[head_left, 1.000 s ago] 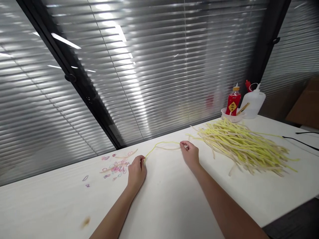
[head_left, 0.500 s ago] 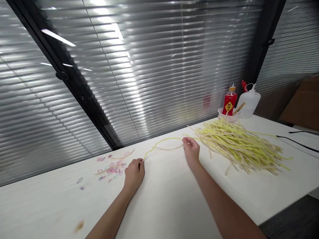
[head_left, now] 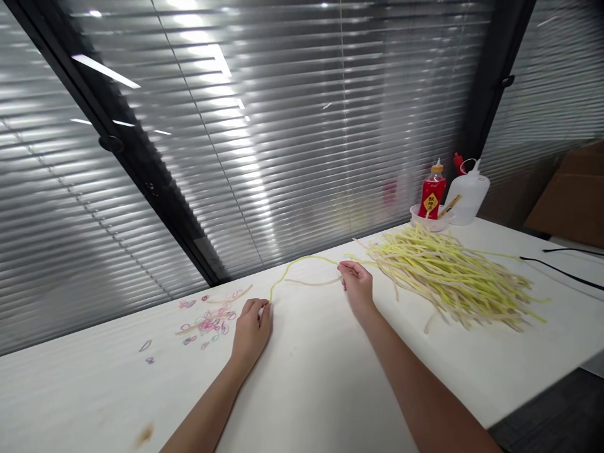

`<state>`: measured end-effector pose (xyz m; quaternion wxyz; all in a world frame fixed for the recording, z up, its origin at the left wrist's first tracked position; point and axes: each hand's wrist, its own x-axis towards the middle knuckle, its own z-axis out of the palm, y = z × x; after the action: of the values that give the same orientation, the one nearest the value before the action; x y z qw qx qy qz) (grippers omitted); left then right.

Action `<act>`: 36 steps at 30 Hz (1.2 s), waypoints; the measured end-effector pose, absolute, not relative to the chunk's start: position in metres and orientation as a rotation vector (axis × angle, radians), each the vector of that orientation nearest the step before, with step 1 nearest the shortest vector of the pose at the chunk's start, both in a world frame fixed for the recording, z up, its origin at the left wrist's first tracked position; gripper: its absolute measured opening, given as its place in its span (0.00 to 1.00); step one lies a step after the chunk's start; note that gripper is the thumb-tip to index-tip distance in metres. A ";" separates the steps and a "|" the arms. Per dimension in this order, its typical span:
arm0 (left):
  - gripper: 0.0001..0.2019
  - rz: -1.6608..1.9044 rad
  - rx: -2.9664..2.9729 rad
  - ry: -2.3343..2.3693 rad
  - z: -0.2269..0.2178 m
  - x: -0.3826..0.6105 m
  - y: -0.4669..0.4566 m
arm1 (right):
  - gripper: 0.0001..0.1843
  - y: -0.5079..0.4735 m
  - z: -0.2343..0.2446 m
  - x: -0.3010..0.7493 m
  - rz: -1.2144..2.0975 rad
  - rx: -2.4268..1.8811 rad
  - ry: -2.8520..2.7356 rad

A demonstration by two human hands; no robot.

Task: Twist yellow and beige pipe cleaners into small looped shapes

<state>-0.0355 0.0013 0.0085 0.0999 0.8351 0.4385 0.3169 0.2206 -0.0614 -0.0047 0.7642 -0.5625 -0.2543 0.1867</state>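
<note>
A long, thin yellow-green strand [head_left: 293, 259] arches over the white table [head_left: 302, 377] between my two hands. My left hand [head_left: 251, 327] rests on the table, thumb and fingertips pinched on the strand's near end. Farther to the right, my right hand [head_left: 357, 283] pinches the same strand near its other visible end. Beneath the arch lies a pale beige strand [head_left: 309, 283], which runs to my right fingers; whether they touch it I cannot tell. To the right of my right hand spreads a large heap of yellow and beige strands [head_left: 448, 270].
Left of my left hand lie scattered small coloured loops [head_left: 212, 322] among a few beige strands. At the back right stand a red bottle [head_left: 433, 194] in a clear bowl [head_left: 418, 220] and a white squeeze bottle [head_left: 469, 195]. Black cables [head_left: 561, 269] lie at the right; blinds back the table.
The strand between my hands bows up into a higher, rounder arch. Both hands keep their pinch and shift only slightly. The whole view has moved a little.
</note>
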 end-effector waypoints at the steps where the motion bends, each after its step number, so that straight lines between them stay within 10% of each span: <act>1: 0.13 0.948 2.461 1.295 0.008 -0.036 0.002 | 0.18 -0.062 -0.006 0.220 0.424 -1.265 -0.593; 13: 0.12 0.938 2.246 1.443 0.006 -0.038 0.008 | 0.27 -0.078 -0.005 0.211 0.298 -1.890 -1.430; 36: 0.13 0.765 2.507 1.171 0.009 -0.034 0.001 | 0.12 -0.077 0.014 0.196 -0.114 -1.170 -0.964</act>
<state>-0.0340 0.0015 0.0088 0.1351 0.8652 0.4042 0.2641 0.1965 -0.0770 0.0144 0.7247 -0.5303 -0.4370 -0.0517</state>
